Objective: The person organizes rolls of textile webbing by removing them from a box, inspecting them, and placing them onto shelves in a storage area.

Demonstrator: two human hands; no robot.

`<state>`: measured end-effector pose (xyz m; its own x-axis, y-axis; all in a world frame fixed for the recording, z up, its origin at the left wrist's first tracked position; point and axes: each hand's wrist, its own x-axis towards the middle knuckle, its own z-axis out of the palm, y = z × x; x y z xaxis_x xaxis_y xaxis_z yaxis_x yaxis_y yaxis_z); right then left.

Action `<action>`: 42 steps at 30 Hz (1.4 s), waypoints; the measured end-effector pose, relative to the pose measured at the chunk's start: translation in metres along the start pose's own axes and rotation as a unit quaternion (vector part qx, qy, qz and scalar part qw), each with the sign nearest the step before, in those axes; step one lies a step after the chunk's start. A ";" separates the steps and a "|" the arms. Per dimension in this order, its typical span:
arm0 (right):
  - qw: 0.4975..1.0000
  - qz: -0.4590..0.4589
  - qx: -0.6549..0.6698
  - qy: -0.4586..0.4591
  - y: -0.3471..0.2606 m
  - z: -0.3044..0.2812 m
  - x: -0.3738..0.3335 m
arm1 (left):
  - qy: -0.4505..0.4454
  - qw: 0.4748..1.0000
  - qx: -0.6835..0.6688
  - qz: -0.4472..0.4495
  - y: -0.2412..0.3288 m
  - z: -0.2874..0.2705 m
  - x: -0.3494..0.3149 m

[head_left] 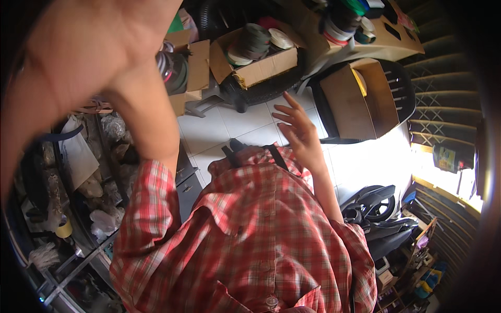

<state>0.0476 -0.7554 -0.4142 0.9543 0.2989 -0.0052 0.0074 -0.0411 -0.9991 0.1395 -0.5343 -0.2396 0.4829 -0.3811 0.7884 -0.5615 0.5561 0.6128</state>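
My left hand point(99, 39) is raised close to the camera and fills the upper left. Its fingers run out of the picture, so what they do is hidden. Over the tiled floor hangs my right hand point(300, 130), open, with its fingers spread and nothing in them. Beyond it stands an open cardboard box point(271, 69) holding rolls of dark and white ribbon or tape point(254, 41). A second cardboard box point(198, 65) with rolls in it is partly covered by my left hand.
On a black chair point(404, 88) at the right stands another cardboard box point(339, 101). More rolls point(342, 26) are stacked on a tan table point(402, 44). Plastic-bagged goods point(104, 221) fill a rack at the left. A motorcycle point(383, 221) is parked at the right, before cluttered shelves point(402, 281).
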 end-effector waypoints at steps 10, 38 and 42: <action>0.980 0.060 -0.080 0.170 0.033 -0.205 -0.109 | -0.142 0.984 -0.095 -0.042 -0.151 0.149 0.106; 0.852 0.109 0.206 0.468 0.117 -0.412 -0.103 | 0.031 0.809 -0.177 -0.559 -0.518 0.300 0.025; 0.817 0.089 0.263 0.506 0.132 -0.446 -0.080 | 0.044 0.794 -0.224 -0.564 -0.572 0.283 0.046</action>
<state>0.1058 -1.2097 -0.5276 0.6868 -0.6192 -0.3806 -0.0328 0.4966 -0.8673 0.2923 -1.0792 -0.5383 0.5656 -0.7805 -0.2664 0.5464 0.1127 0.8299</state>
